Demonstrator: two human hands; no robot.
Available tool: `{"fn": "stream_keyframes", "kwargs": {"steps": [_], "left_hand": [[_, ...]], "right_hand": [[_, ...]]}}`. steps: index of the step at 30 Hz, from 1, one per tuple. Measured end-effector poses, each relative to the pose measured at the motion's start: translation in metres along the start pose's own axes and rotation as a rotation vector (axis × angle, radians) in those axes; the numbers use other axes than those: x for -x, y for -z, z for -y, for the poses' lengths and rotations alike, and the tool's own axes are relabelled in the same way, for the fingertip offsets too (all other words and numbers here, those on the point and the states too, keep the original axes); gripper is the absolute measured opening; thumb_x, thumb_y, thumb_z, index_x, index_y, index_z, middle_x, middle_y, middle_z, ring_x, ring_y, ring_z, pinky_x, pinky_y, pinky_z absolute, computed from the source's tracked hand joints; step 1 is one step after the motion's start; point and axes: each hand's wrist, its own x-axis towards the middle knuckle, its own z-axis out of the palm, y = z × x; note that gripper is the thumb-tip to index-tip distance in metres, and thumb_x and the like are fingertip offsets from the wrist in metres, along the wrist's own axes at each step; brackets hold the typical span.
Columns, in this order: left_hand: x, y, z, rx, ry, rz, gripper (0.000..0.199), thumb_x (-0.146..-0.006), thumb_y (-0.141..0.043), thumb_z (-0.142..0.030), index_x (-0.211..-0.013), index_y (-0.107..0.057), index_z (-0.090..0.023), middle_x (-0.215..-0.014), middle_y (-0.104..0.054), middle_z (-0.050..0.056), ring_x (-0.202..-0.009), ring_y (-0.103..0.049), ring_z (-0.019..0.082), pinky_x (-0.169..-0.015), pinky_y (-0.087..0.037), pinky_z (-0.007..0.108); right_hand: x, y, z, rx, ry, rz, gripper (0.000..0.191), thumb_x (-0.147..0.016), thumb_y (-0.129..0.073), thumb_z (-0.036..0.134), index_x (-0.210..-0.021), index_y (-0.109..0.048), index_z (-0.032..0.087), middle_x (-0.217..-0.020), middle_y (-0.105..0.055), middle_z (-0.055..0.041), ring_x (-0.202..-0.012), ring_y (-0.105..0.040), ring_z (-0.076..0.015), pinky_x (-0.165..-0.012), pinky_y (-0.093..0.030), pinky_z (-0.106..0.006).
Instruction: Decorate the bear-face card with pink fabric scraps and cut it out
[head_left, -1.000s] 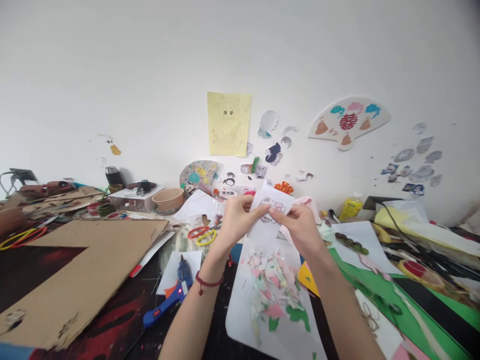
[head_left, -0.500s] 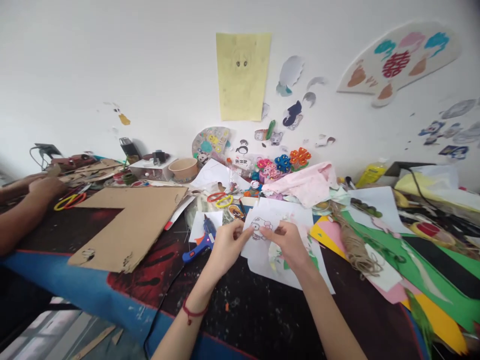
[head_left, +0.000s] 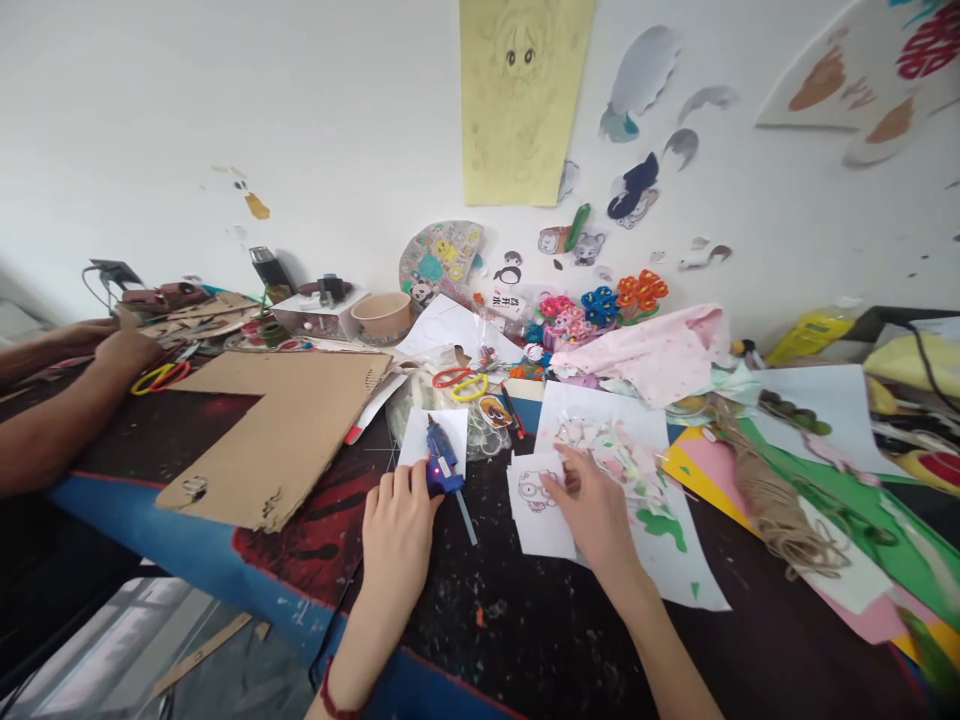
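My left hand (head_left: 397,525) is closed round the handle of a blue hot glue gun (head_left: 442,455). A clear glue stick (head_left: 469,518) pokes out of its rear, and its nozzle end lies over a small white paper (head_left: 454,430). My right hand (head_left: 596,510) pinches the edge of a small paper cutout with a line-drawn character (head_left: 534,492). Under the cutout is a folded white paper (head_left: 541,540), partly overlapping a larger white sheet (head_left: 697,575) strewn with green and pink scraps.
Brown cardboard (head_left: 300,430) lies left of the glue gun. A co-worker's hands (head_left: 127,350) are at the far left, near yellow-and-red scissors (head_left: 160,378). Twine (head_left: 780,500) and green sheets (head_left: 930,570) fill the right side. Crafts and a pink cloth (head_left: 652,355) line the wall.
My left hand has let go of the paper cutout, moved left and taken hold of the glue gun, which is now turned. My right hand has kept the cutout and lowered it. The view has shifted.
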Motion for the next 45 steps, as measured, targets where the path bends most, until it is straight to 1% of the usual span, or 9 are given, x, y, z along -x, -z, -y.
{"fn": "stream_keyframes", "kwargs": {"steps": [3, 6, 12, 17, 27, 32, 37, 42, 45], "left_hand": [[-0.002, -0.01, 0.005, 0.015, 0.019, 0.006, 0.034, -0.094, -0.058, -0.03, -0.122, -0.056, -0.011, -0.094, -0.061, 0.009, -0.088, -0.056, 0.028, -0.076, -0.044, 0.039], [0.001, -0.021, 0.01, 0.098, 0.003, -0.025, 0.035, -0.095, -0.054, -0.026, -0.126, -0.053, -0.01, -0.095, -0.06, 0.01, -0.088, -0.055, 0.028, -0.077, -0.045, 0.039], [0.01, -0.032, 0.022, 0.272, -0.03, -0.131, 0.037, -0.097, -0.048, -0.02, -0.133, -0.046, -0.012, -0.103, -0.058, 0.011, -0.092, -0.054, 0.027, -0.081, -0.047, 0.039], [0.015, -0.031, 0.028, 0.377, -0.06, -0.16, 0.039, -0.098, -0.043, -0.019, -0.137, -0.042, -0.015, -0.106, -0.057, 0.011, -0.095, -0.055, 0.026, -0.082, -0.048, 0.04], [0.022, -0.021, 0.031, 0.712, 0.094, -0.133, 0.035, -0.1, -0.04, -0.025, -0.132, -0.049, -0.016, -0.111, -0.059, 0.011, -0.102, -0.058, 0.024, -0.089, -0.048, 0.037], [0.024, -0.016, 0.042, 0.912, 0.178, -0.15, 0.037, -0.098, -0.044, -0.033, -0.13, -0.051, -0.015, -0.116, -0.061, 0.011, -0.106, -0.06, 0.022, -0.089, -0.048, 0.032], [0.029, -0.01, 0.047, 1.021, 0.246, -0.112, 0.039, -0.094, -0.051, -0.039, -0.124, -0.058, -0.016, -0.101, -0.065, 0.006, -0.088, -0.062, 0.019, -0.08, -0.049, 0.028], [0.038, -0.004, 0.048, 1.145, 0.384, -0.006, 0.039, -0.085, -0.062, -0.047, -0.109, -0.065, -0.015, -0.089, -0.068, 0.004, -0.079, -0.062, 0.019, -0.072, -0.049, 0.026], [0.042, -0.002, 0.043, 1.27, 0.415, 0.01, 0.036, -0.083, -0.065, -0.047, -0.101, -0.068, -0.016, -0.089, -0.069, 0.005, -0.078, -0.063, 0.019, -0.071, -0.05, 0.026]], "right_hand": [[0.011, -0.005, 0.012, 0.121, 0.208, -0.141, 0.039, -0.093, -0.049, 0.028, -0.128, -0.059, 0.014, -0.116, -0.066, -0.0155, -0.11, -0.058, -0.0308, -0.094, -0.046, -0.047], [0.017, -0.017, 0.034, 0.04, 0.336, 0.044, 0.032, -0.097, -0.042, 0.022, -0.12, -0.064, 0.018, -0.111, -0.067, -0.0112, -0.106, -0.06, -0.0248, -0.092, -0.048, -0.039], [-0.006, -0.044, 0.072, -0.14, 0.05, 0.219, 0.019, -0.089, -0.057, 0.026, -0.089, -0.074, 0.017, -0.082, -0.07, -0.007, -0.075, -0.062, -0.0216, -0.07, -0.045, -0.033], [-0.02, -0.052, 0.077, -0.296, 0.001, 0.321, 0.023, -0.084, -0.063, 0.036, -0.078, -0.076, 0.019, -0.072, -0.073, -0.003, -0.063, -0.061, -0.0171, -0.061, -0.042, -0.028], [-0.021, -0.06, 0.064, -0.39, -0.063, 0.38, 0.023, -0.081, -0.061, 0.033, -0.075, -0.075, 0.016, -0.07, -0.075, -0.0059, -0.069, -0.071, -0.0205, -0.063, -0.049, -0.027], [-0.021, -0.062, 0.072, -0.281, -0.026, 0.356, 0.019, -0.084, -0.062, 0.028, -0.074, -0.075, 0.018, -0.066, -0.074, -0.0059, -0.066, -0.07, -0.0219, -0.065, -0.049, -0.029], [-0.006, -0.05, 0.085, -0.064, 0.043, 0.192, 0.026, -0.094, -0.05, 0.025, -0.089, -0.074, 0.017, -0.092, -0.073, -0.0147, -0.084, -0.067, -0.0279, -0.072, -0.045, -0.036], [0.015, -0.017, 0.056, 0.069, 0.086, 0.025, 0.03, -0.097, -0.046, 0.034, -0.099, -0.071, 0.019, -0.087, -0.071, -0.0092, -0.074, -0.065, -0.0232, -0.066, -0.047, -0.034], [0.026, -0.008, 0.029, 0.112, 0.142, 0.018, 0.031, -0.096, -0.046, 0.037, -0.101, -0.071, 0.018, -0.099, -0.071, -0.0114, -0.092, -0.066, -0.0275, -0.075, -0.052, -0.039]]}}
